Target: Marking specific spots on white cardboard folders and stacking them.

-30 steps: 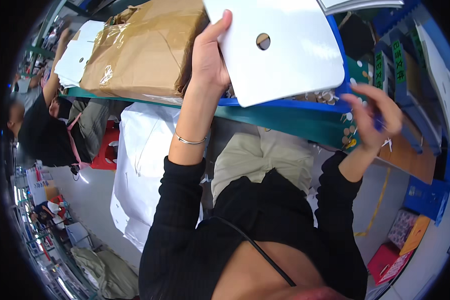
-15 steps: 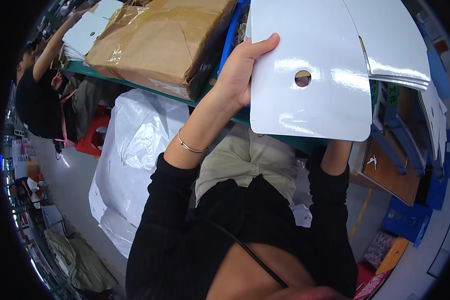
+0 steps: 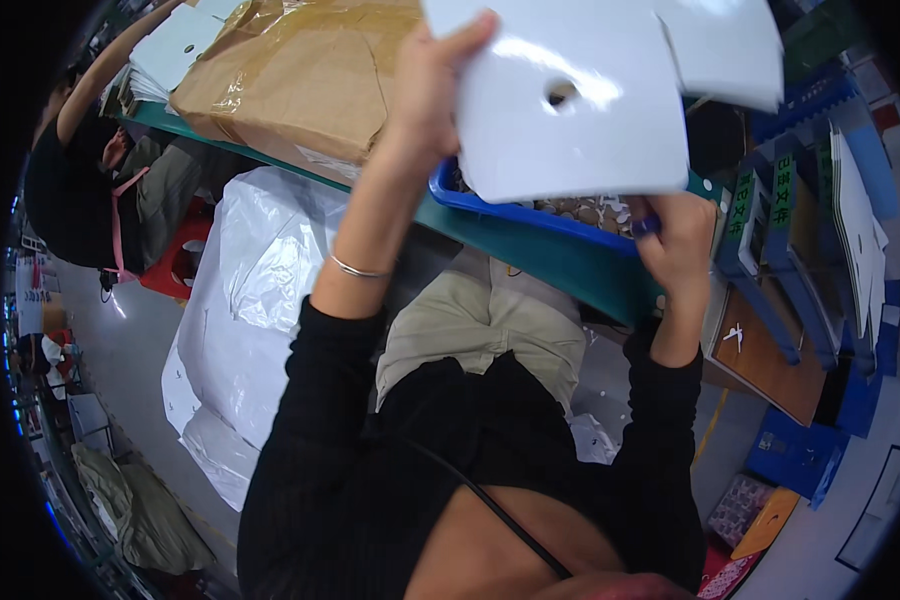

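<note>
Right hand (image 3: 682, 238) curled shut at blue bin (image 3: 530, 208) rim, contents unclear. Left hand (image 3: 432, 92) pinched the white die-cut sheet (image 3: 580, 100) (round hole) by its left edge, raised above the bin. Likely light, stiff-ish, glossy; an edge grip suited it.

1. Punched card sheet (image 3: 590, 110): glossy white, one dark round hole.
2. Parts bin (image 3: 530, 215): blue.
3. Desk (image 3: 560, 265): teal-green edge.
4. Wrapped parcel (image 3: 300, 70): brown kraft paper under clear tape.
5. Plastic bag (image 3: 260, 290): white, translucent.
6. Sleeves (image 3: 310, 440): black; trousers (image 3: 480, 330) khaki.
7. Bracelet (image 3: 355, 268): silver.
8. File racks (image 3: 770, 230): blue with green labels.
</note>
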### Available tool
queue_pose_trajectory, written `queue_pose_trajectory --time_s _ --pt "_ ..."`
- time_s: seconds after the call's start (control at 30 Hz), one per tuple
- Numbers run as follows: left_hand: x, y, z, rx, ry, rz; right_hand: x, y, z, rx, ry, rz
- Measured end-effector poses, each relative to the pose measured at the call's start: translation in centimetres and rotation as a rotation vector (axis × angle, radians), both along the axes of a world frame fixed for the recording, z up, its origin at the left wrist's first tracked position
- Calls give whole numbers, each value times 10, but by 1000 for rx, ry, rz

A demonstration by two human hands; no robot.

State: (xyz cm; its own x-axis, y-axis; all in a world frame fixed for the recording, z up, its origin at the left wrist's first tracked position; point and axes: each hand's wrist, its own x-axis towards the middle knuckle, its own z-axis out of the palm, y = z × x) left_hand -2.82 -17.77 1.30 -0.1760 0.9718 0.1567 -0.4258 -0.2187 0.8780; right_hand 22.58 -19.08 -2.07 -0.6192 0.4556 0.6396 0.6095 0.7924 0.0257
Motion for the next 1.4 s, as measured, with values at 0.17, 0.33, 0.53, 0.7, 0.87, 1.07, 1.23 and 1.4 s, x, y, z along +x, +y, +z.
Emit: queue_pose_trajectory --time_s 0.17,0.33,0.53,0.7,0.87,1.07,1.23,1.4 --pt "-13 21 5 -19 -249 142 -27 9 4 -200 -97 -390" --pt "-1 32 -34 -122 -50 276 -21 -4 14 -417 325 -115" --pt "3 41 -64 -83 481 269 -14 -49 20 -225 1031 633" --pt "13 31 -56 -155 869 209 -53 -52 -7 -513 1338 828" --pt "13 27 -53 -178 860 217 -69 -47 -32 -592 1426 828" --pt "13 23 -50 -208 876 208 -80 -47 -41 -599 1407 778" --pt "12 23 -56 -199 878 230 -84 -46 -47 -619 1417 703" --pt "18 20 -57 -137 897 324 -98 -49 -45 -574 1327 617"
